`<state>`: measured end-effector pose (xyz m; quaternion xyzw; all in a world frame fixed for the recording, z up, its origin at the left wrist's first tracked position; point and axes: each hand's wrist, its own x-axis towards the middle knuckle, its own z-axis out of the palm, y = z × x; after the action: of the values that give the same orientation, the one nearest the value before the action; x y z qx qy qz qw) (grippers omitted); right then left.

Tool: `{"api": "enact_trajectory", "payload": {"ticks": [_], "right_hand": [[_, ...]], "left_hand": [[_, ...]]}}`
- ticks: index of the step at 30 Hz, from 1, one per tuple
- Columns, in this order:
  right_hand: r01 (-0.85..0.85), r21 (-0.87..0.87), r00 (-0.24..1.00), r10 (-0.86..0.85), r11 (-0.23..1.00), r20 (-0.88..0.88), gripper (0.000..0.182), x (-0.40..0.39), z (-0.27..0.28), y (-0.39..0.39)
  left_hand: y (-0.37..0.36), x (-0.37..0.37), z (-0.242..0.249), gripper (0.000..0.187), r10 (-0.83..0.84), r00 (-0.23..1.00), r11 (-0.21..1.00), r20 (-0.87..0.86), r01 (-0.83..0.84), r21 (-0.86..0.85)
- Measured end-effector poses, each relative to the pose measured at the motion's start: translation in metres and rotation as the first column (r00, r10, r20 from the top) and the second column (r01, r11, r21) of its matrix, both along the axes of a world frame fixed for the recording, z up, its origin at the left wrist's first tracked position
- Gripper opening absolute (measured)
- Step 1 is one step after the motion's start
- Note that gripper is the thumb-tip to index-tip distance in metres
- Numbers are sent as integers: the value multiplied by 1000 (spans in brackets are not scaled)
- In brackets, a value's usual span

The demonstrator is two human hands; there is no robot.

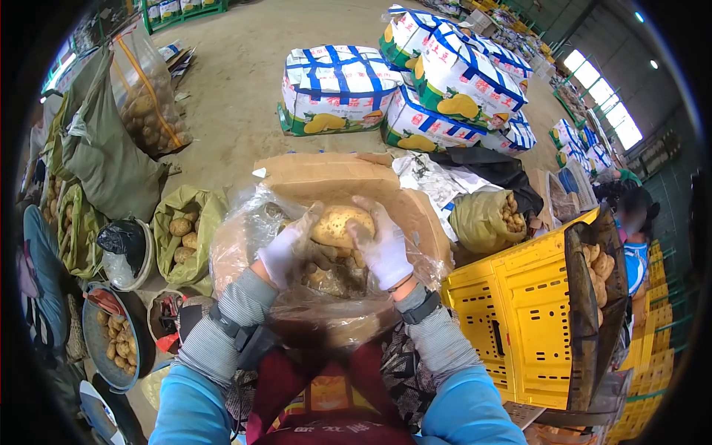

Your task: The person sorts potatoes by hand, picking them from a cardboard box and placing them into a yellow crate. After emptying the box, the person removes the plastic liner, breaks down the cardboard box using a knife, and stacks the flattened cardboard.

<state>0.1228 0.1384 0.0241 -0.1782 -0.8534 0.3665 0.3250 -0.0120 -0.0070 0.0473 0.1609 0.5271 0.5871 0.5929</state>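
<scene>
Both my hands wear white gloves and hold one large yellow potato [337,222] between them. My left hand [288,251] grips its left side and my right hand [382,248] covers its right side. The potato is held inside the mouth of a clear plastic bag [245,230] that lines a brown cardboard box [334,176] in front of me. More potatoes [326,271] lie in the bag below my hands, partly hidden by the crinkled plastic.
A yellow plastic crate [519,311] stands at my right. Green sacks of potatoes [182,233] and a round pan of small potatoes [115,341] sit at my left. Printed white-and-blue boxes [337,89] are stacked on the floor ahead. Another person [634,245] is at far right.
</scene>
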Motion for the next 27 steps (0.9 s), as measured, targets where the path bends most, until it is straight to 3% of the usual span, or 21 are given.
{"api": "enact_trajectory", "payload": {"ticks": [3, 6, 7, 9, 10, 12, 15, 21, 23, 25, 27], "right_hand": [[30, 241, 990, -63, 970, 130, 53, 5, 16, -14], [-26, 175, 988, -1, 984, 156, 58, 8, 11, -6], [-24, -29, 992, 27, 999, 124, 60, 7, 4, 3], [-39, -425, 997, 66, 905, 50, 62, 6, -2, 16], [-75, -632, 995, 104, 772, 9, 62, 10, -5, 18], [-145, -915, 985, 139, 376, -99, 62, 14, 10, 13], [-225, -519, 971, 233, 825, -50, 61, 12, 1, 21], [-112, -181, 991, 95, 977, -98, 67, 8, 4, 4], [-103, -76, 988, 94, 992, -120, 70, 10, 6, 5], [-98, -62, 986, 88, 993, -142, 72, 9, 4, 2], [-104, -136, 985, 83, 985, -153, 74, 6, -1, -4]], "left_hand": [[1, -3, -12, 58, 44, 997, 998, 65, -47, 40], [-1, -4, -10, 58, 34, 997, 999, 73, -35, 14], [-1, -3, -5, 56, 40, 999, 997, 34, -42, 61], [-3, 3, 9, 55, 61, 997, 987, -38, -54, 154], [-1, 3, 4, 55, 57, 994, 966, -94, -31, 258], [7, 1, -7, 58, 65, 976, 890, -207, 37, 454], [3, -3, -8, 64, 6, 984, 908, -175, 68, 414], [7, 5, -10, 59, 67, 988, 895, 142, -122, 430], [4, 2, -3, 55, 183, 923, 837, -338, 34, 546], [4, -1, -1, 52, 236, 880, 844, -412, 25, 536], [7, -2, -10, 50, 234, 966, 894, -105, -172, 413]]}}
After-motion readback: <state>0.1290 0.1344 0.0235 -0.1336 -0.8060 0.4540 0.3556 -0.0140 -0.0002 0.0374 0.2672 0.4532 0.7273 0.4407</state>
